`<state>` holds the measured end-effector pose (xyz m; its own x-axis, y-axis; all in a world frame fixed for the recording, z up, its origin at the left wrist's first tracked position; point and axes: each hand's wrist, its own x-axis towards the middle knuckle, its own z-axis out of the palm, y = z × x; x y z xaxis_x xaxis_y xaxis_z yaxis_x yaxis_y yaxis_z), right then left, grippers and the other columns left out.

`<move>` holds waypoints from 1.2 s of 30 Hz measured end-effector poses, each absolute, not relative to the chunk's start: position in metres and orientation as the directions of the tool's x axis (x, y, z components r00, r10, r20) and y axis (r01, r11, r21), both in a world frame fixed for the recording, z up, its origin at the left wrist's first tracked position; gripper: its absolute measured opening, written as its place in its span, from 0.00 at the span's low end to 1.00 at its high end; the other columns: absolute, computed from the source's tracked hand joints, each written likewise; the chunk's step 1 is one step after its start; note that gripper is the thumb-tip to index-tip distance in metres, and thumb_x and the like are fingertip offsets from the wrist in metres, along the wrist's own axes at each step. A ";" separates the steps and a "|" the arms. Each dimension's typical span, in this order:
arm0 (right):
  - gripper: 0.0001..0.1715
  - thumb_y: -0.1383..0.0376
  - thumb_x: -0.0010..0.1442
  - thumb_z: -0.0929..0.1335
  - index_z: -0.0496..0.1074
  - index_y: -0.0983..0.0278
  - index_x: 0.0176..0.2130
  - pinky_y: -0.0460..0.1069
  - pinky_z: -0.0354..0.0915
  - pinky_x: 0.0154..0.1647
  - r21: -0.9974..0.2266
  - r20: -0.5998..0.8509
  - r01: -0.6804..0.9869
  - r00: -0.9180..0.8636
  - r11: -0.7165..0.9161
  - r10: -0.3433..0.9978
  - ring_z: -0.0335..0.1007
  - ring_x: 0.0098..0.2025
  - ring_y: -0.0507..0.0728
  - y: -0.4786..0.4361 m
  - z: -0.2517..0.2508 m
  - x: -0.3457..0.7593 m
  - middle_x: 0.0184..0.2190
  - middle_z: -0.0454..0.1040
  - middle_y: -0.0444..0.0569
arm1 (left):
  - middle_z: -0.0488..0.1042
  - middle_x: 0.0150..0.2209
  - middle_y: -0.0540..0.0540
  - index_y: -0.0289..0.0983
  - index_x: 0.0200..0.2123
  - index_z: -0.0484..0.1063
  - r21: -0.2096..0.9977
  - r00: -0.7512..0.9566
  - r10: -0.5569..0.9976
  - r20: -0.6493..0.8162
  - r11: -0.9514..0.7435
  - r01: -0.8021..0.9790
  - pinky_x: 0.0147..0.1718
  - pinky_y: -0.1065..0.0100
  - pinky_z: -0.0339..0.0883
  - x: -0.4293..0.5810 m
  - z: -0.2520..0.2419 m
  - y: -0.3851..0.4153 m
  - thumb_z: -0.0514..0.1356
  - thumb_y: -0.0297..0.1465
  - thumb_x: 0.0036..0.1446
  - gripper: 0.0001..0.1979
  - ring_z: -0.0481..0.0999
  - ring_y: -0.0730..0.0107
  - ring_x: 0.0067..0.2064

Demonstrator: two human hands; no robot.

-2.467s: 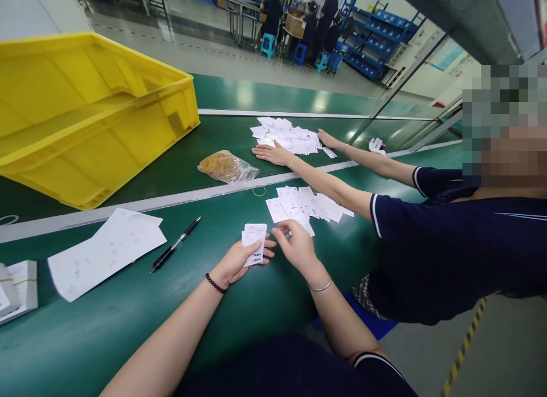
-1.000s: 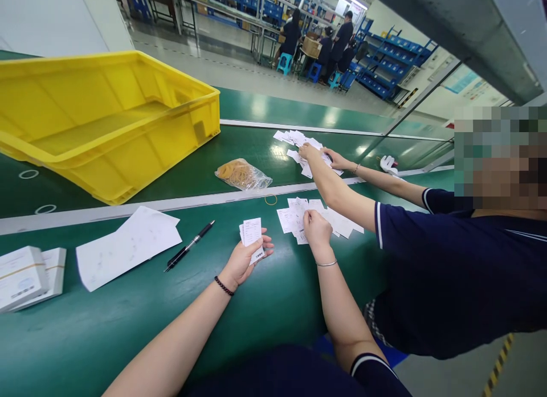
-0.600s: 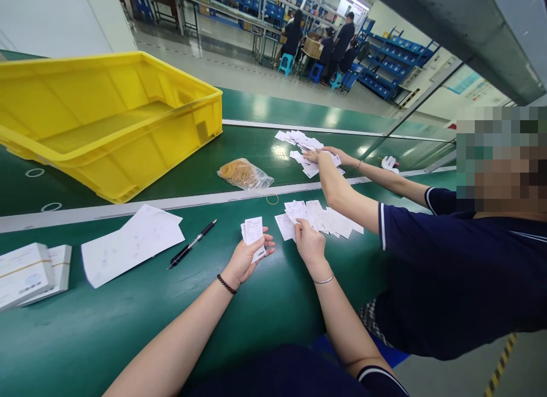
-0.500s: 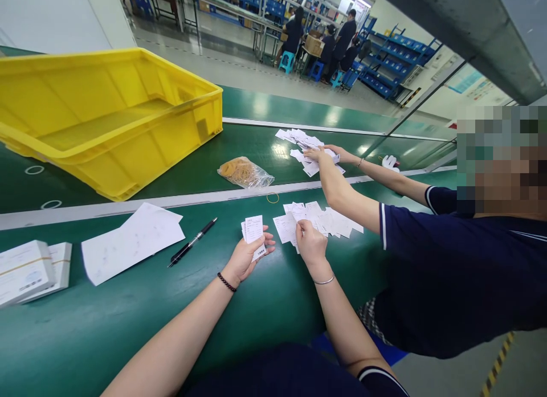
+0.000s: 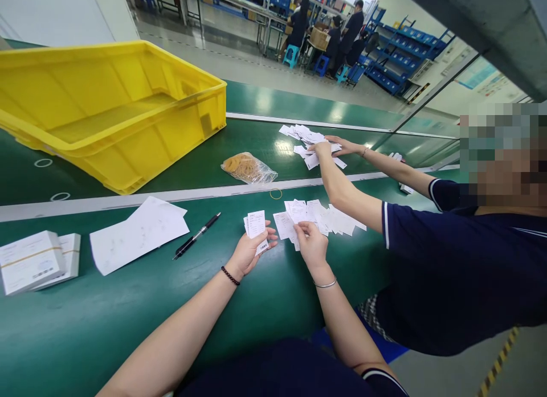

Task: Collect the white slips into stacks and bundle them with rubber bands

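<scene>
My left hand (image 5: 252, 250) is closed on a few small white printed cards (image 5: 256, 223), thumb across their front. To its right, my right hand (image 5: 314, 246) pinches the edge of a white card (image 5: 296, 210) at the left part of a spread pile of similar cards (image 5: 325, 217). The pile lies on the green table (image 5: 273, 294). Near my left hand lies a black pen (image 5: 196, 236), with white paper sheets (image 5: 139, 232) beyond it. Card stacks held by rubber bands (image 5: 32, 260) are at the far left.
A large yellow bin (image 5: 171, 138) stands at the back left. Behind my hands are a clear bag of rubber bands (image 5: 248, 168) and one loose rubber band (image 5: 276, 193). At my right, a co-worker's hands (image 5: 322, 149) handle another card heap (image 5: 301, 134).
The view has shifted slightly. My hands keep much the same grip and place. The co-worker's hands have moved a little at the far heap.
</scene>
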<state>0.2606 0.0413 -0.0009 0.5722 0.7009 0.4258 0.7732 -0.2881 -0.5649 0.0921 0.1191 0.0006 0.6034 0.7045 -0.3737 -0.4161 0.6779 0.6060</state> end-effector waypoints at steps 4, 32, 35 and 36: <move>0.17 0.54 0.62 0.64 0.71 0.64 0.33 0.47 0.71 0.29 -0.565 0.605 0.795 0.581 -0.220 0.544 0.77 0.28 0.54 0.042 0.003 0.260 0.28 0.79 0.50 | 0.77 0.35 0.44 0.33 0.44 0.71 0.618 0.599 0.715 -0.360 0.664 -0.421 0.43 0.56 0.73 0.092 0.000 0.118 0.66 0.27 0.51 0.15 0.78 0.66 0.36; 0.25 0.58 0.54 0.69 0.66 0.64 0.50 0.55 0.69 0.39 -0.226 0.028 0.784 0.599 -0.579 0.800 0.73 0.44 0.65 -0.024 0.015 0.276 0.42 0.76 0.56 | 0.74 0.53 0.33 0.33 0.52 0.71 0.670 0.662 0.707 -0.247 0.618 -0.411 0.54 0.44 0.64 0.094 -0.007 0.115 0.63 0.36 0.55 0.23 0.74 0.46 0.53; 0.19 0.59 0.53 0.68 0.68 0.64 0.44 0.54 0.69 0.36 -0.389 0.050 0.752 0.594 -0.532 0.803 0.73 0.41 0.63 -0.022 0.019 0.278 0.41 0.75 0.55 | 0.77 0.50 0.35 0.32 0.47 0.75 0.814 0.595 0.789 -0.154 0.443 -0.376 0.57 0.47 0.62 0.095 -0.011 0.111 0.64 0.42 0.54 0.22 0.74 0.47 0.53; 0.16 0.58 0.54 0.67 0.69 0.63 0.41 0.53 0.69 0.35 -0.476 0.060 0.724 0.593 -0.499 0.803 0.73 0.38 0.61 -0.020 0.020 0.279 0.38 0.75 0.53 | 0.78 0.49 0.36 0.33 0.46 0.75 0.852 0.573 0.812 -0.115 0.377 -0.364 0.57 0.48 0.62 0.094 -0.012 0.110 0.64 0.43 0.54 0.22 0.74 0.48 0.53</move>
<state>0.2787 -0.0204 0.0203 0.5929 0.8030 0.0605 0.7241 -0.4988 -0.4763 0.0942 0.1096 -0.0117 0.5728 0.8116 -0.1148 -0.3640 0.3773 0.8516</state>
